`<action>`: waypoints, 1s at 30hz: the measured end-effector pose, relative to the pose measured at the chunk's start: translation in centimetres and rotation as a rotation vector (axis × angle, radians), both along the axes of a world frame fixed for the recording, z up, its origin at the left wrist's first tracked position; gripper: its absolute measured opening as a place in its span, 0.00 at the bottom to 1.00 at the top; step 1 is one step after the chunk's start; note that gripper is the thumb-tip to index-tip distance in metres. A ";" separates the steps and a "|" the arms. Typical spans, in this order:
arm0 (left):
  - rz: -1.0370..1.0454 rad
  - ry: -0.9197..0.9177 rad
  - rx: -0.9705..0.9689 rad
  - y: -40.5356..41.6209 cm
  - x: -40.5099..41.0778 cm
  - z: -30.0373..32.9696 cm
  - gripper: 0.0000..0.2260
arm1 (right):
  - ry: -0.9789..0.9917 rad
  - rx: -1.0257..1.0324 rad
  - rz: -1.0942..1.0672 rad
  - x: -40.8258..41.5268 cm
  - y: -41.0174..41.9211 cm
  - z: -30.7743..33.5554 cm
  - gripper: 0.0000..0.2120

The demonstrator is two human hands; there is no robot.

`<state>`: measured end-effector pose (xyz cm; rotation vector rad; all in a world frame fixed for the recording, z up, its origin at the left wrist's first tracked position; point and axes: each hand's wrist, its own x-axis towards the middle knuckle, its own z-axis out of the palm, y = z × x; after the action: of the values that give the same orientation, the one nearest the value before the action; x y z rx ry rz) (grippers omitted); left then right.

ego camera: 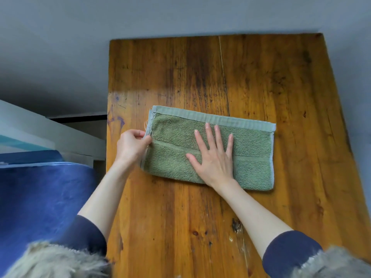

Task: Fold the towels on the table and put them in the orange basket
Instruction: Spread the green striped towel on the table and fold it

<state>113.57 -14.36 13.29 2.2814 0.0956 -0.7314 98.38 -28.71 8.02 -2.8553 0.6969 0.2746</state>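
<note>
- I see the towel (251,167) lying flat on the table (261,77), near its left edge and about midway along it.
- My right hand (213,157) rests on the towel's middle, fingers spread.
- My left hand (131,146) pinches the towel's left edge.
- Left of the table, off its edge, sits a padded seat (40,197), with a ledge (50,131) behind it.

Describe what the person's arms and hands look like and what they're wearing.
Both forearms are bare, with dark navy sleeves pushed up toward the elbows. Shaggy grey-beige fur trim shows at the bottom edge of the picture near each sleeve. The left hand and right hand wear no gloves, and no rings or watch are visible.
</note>
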 end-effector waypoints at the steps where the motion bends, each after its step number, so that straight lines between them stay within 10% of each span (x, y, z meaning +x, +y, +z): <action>1: 0.000 0.045 -0.012 -0.1 0.6 0.3 0.06 | -0.009 -0.002 -0.003 -0.1 -0.5 0.3 0.32; 6: -0.027 0.259 0.006 -0.3 1.5 2.3 0.06 | 0.130 -0.004 0.013 -3.6 -2.4 0.3 0.31; 13: -0.102 0.018 -0.068 -3.6 -1.8 6.5 0.06 | 0.068 0.219 0.051 -3.5 -4.0 1.5 0.31; 21: -0.302 -0.158 -0.069 -12.7 -10.1 7.5 0.06 | -0.441 0.555 -0.349 -12.6 -7.1 4.5 0.18; 30: -0.480 -0.185 0.163 -17.8 -15.7 2.3 0.09 | -0.365 0.945 -0.681 -16.2 -9.4 2.7 0.12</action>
<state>97.87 -32.16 15.57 2.5468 -0.5120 -0.7658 82.21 -38.14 10.69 -1.6112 1.0377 -0.0358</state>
